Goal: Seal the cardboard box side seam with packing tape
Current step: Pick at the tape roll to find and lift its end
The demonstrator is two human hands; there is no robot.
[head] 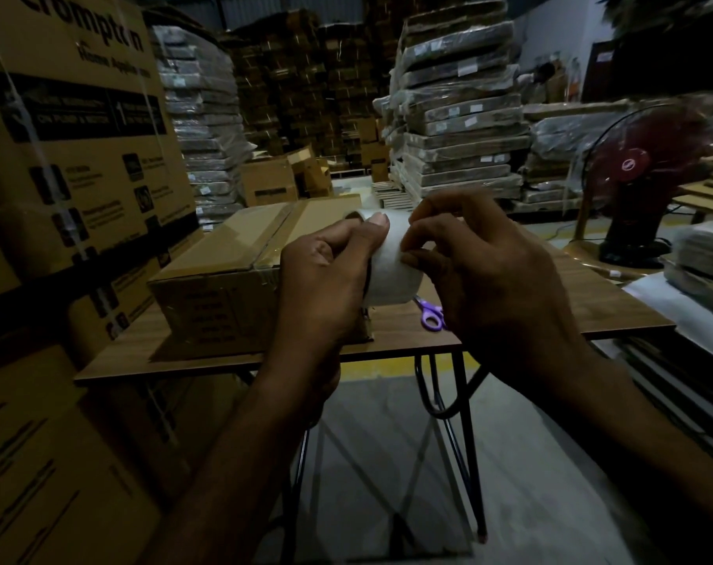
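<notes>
Left hand (326, 287) grips the tape roll (393, 275), right hand (497, 287) pinches its surface, both blocking the cardboard box (224, 279) (purple scissors (432, 316) beside)

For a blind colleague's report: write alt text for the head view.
The left hand grips a white tape roll while the right hand picks at its surface, above a table. A box lies on the table behind the roll, purple scissors to its right. Stacked cartons and a fan stand around.
</notes>
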